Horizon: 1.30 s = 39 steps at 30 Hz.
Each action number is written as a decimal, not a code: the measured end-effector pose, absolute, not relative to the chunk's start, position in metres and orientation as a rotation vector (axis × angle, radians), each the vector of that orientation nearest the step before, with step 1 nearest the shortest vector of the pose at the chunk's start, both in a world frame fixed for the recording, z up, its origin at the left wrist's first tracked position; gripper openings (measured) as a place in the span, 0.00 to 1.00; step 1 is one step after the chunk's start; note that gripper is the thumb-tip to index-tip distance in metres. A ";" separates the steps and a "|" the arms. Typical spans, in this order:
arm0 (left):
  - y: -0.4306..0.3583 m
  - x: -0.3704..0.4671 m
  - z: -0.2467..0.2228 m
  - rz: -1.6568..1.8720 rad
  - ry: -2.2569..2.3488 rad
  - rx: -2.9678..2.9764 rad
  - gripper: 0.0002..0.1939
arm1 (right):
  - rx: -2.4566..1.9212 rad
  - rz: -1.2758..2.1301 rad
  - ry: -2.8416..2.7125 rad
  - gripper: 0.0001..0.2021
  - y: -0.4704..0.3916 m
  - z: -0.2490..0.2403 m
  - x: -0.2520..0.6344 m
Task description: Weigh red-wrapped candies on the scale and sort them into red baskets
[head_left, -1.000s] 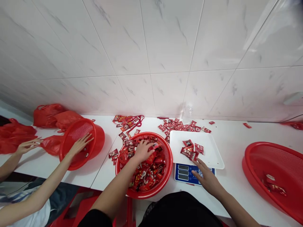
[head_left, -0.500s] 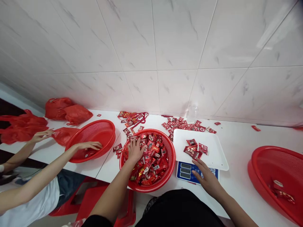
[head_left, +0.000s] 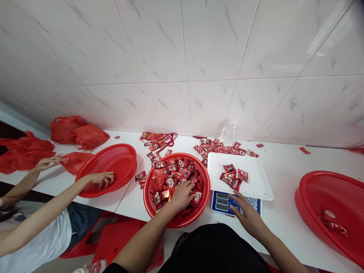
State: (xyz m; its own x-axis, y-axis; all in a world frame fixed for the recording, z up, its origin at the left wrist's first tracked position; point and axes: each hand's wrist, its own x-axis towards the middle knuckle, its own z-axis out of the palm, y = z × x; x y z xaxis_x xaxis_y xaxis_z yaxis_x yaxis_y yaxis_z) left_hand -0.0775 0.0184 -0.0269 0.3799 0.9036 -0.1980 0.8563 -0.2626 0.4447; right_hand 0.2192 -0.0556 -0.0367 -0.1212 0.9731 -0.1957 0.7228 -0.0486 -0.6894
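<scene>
My left hand lies on the small red wrapped packets heaped in a round red basket. Its fingers are stretched out over the packets, and no packet shows held in it. My right hand is open, fingers apart, over the keypad side of a blue digital scale. Nothing is in that hand. On the scale's white tray, just beyond my right fingertips, rest several red packets.
To the left, a co-worker's hand reaches into another red basket. Red plastic bags stand farther left. Loose packets lie along the wall, with a clear plastic container behind. A third red basket stands at right.
My left hand has moved right and nearer to me across the heap. My right hand stays over the scale. The co-worker's fingers have curled in the left basket.
</scene>
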 end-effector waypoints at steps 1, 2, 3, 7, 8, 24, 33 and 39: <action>0.017 -0.077 -0.025 0.139 1.509 2.159 0.22 | -1.804 0.972 -1.876 0.25 -0.056 -0.036 0.219; 0.016 -0.076 -0.023 0.148 1.506 2.150 0.21 | -1.806 0.969 -1.878 0.25 -0.056 -0.036 0.219; 0.015 -0.076 -0.021 0.157 1.503 2.139 0.20 | -1.807 0.962 -1.881 0.25 -0.057 -0.035 0.219; 0.012 -0.075 -0.015 0.197 1.474 2.096 0.20 | -1.795 0.950 -1.902 0.24 -0.058 -0.035 0.218; 0.012 -0.076 -0.015 0.218 1.465 2.085 0.20 | -1.791 0.950 -1.907 0.24 -0.057 -0.035 0.218; 0.043 -0.080 -0.014 0.171 1.689 2.113 0.12 | -1.785 1.035 -1.893 0.26 -0.058 -0.038 0.218; 0.067 -0.051 -0.020 -0.230 1.842 2.167 0.12 | -1.783 1.108 -1.846 0.26 -0.061 -0.033 0.217; 0.068 -0.053 -0.002 0.183 1.775 1.994 0.12 | -1.740 1.176 -1.751 0.25 -0.061 -0.027 0.217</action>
State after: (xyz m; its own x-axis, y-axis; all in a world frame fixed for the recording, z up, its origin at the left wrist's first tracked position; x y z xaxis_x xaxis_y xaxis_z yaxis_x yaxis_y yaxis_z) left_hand -0.0533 0.0681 -0.0024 0.1578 0.9667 -0.2013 0.9055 -0.0603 0.4201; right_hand 0.2173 -0.0611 -0.0267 -0.1414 0.9521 -0.2713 0.6114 -0.1315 -0.7803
